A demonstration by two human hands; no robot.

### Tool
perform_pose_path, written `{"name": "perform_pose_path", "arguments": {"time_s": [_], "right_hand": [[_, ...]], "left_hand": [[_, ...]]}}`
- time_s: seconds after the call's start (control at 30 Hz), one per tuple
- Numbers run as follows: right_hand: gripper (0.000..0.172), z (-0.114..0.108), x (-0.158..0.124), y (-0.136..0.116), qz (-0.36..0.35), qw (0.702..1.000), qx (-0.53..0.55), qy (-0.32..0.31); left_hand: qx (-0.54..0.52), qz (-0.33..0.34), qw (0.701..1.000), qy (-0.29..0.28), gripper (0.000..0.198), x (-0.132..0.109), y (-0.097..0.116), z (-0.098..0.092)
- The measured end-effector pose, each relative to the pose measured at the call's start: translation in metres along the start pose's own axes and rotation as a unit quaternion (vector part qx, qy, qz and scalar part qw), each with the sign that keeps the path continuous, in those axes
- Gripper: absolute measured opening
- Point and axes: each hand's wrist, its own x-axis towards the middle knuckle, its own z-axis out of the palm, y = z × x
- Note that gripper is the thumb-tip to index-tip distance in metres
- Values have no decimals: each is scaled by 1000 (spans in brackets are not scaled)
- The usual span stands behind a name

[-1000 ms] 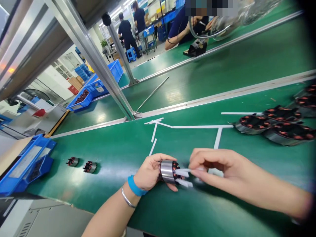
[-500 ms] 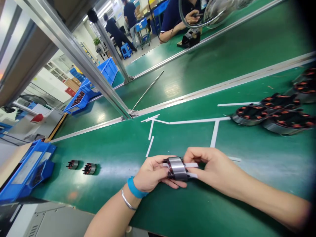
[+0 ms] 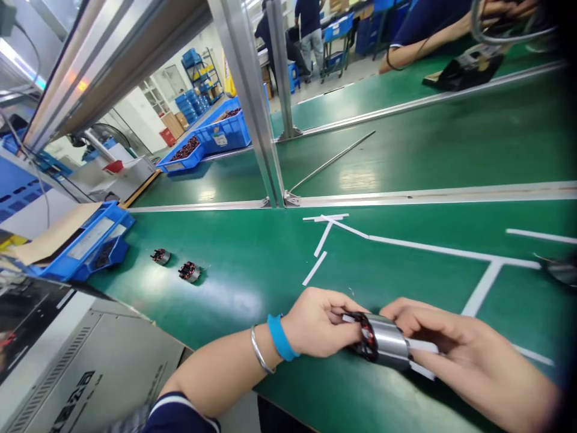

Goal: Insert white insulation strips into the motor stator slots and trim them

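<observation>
A motor stator (image 3: 388, 340), a steel ring with black end pieces and copper windings, is held tilted just above the bench between my two hands. My left hand (image 3: 320, 325) is closed on its left end, thumb and fingertips at the windings, beside a white strip end. From the right end two white paper strips (image 3: 424, 346) stick out. My right hand (image 3: 473, 355) is closed around that end, its fingers behind the steel ring and its thumb against the strips; the fingertips are partly hidden.
Loose white strips (image 3: 433, 246) lie on the green bench (image 3: 243, 252). Two small stators (image 3: 189, 272) stand at the left near a blue bin (image 3: 97, 243). A metal post (image 3: 255, 102) rises from the rail behind. Across it, a co-worker's arm (image 3: 433, 45) rests by a black fixture (image 3: 466, 69).
The view has swung right-side-down and leftward, so most of the large stators at the right have left the picture. My hands still hold the stator, now with the right fingers farther over the ring.
</observation>
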Motion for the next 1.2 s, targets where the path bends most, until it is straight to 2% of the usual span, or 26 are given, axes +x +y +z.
{"name": "perform_pose_path", "arguments": {"time_s": [0.1,0.3,0.4,0.5,0.57,0.67,0.77,0.87,0.97,1.07,1.2], "right_hand": [[34,-3,-2,-2,8,1000,19,-15],[37,-1,1,-29,12,999,42,-9],[28,-25,0,-33,29,999,33,-32],[23,-70,-9,-27,18,993,-115,17],[16,-97,-16,-20,15,969,-245,29],[5,-113,-22,-9,36,924,-380,1],[8,-100,-21,-1,11,911,-411,7],[20,-77,-14,2,-42,909,-415,18],[21,-59,4,0,-73,886,-457,27],[20,-49,44,-10,-83,870,-485,25],[19,-37,118,-29,-91,855,-511,10]], "left_hand": [[-16,-12,1000,-16,24,0,-1,0],[-25,6,1000,-16,19,-5,2,2],[-51,3,999,-17,23,-4,7,0],[-91,-2,996,-2,34,-1,14,-7],[-96,14,995,16,34,0,18,-14],[-46,84,994,55,25,0,24,-21],[-13,153,986,69,20,-2,27,-22],[-73,139,985,75,19,-4,31,-23],[-148,152,969,127,25,-3,39,-34],[-167,180,956,160,25,-1,47,-50],[-153,162,962,155,28,2,50,-59]]}}
